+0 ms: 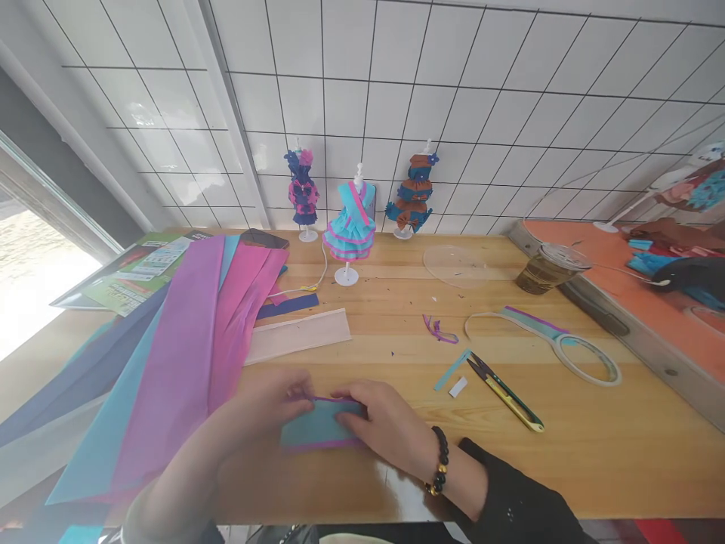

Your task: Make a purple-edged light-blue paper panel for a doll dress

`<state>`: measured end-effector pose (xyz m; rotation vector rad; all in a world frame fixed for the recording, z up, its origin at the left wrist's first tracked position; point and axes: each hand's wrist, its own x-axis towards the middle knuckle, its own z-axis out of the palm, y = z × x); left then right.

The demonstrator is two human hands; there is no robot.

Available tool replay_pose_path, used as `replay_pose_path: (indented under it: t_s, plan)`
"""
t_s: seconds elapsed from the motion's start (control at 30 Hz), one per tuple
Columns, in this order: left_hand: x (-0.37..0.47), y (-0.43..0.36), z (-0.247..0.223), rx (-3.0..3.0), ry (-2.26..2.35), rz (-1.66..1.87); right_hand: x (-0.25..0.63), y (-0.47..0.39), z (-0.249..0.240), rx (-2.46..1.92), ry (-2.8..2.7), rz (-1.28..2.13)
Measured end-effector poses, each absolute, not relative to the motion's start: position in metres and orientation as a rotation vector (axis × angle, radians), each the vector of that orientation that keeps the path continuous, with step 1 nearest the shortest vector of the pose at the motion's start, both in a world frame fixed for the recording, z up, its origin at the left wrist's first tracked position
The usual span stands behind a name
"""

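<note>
A light blue strip (320, 425) with purple edges lies near the table's front edge. My left hand (283, 397) pinches its upper left edge between thumb and fingers. On the strip's right end, my right hand (377, 419) closes thumb and fingers over the upper edge; a beaded bracelet is on that wrist. Yellow and dark green snips (507, 394) rest to the right, beside a thin blue offcut (451, 370) and a small white piece (458, 387). A roll of white tape (587, 360) stretches its loose end across another purple-edged blue strip (535, 320).
Large blue, purple and pink sheets (181, 355) cover the left side. Miniature dress forms, one in a blue dress (351, 227), stand by the tiled wall. A cup (549, 268) stands at the back right. A pale strip (300, 335) lies beyond my left hand.
</note>
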<state>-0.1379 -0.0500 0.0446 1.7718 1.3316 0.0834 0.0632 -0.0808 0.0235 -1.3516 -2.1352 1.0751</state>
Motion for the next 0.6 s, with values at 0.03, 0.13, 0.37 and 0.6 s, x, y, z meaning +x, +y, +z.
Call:
replay_pose_path:
  t_s: [0.03, 0.13, 0.37, 0.6]
  plan:
    - [-0.140, -0.049, 0.043, 1.750, 1.323, 0.110, 0.062, -0.080, 0.024, -1.357, -2.124, 1.076]
    - [-0.147, -0.048, 0.039, 1.673, 1.308, 0.159, 0.059, -0.081, 0.028, -1.406, -2.086, 1.093]
    - [-0.159, -0.051, 0.036, 1.616, 1.212, 0.175, 0.053, -0.087, 0.036, -1.455, -2.047, 1.067]
    - [-0.154, -0.054, 0.032, 1.747, 1.224, 0.107, 0.046, -0.093, 0.043, -1.383, -2.203, 0.903]
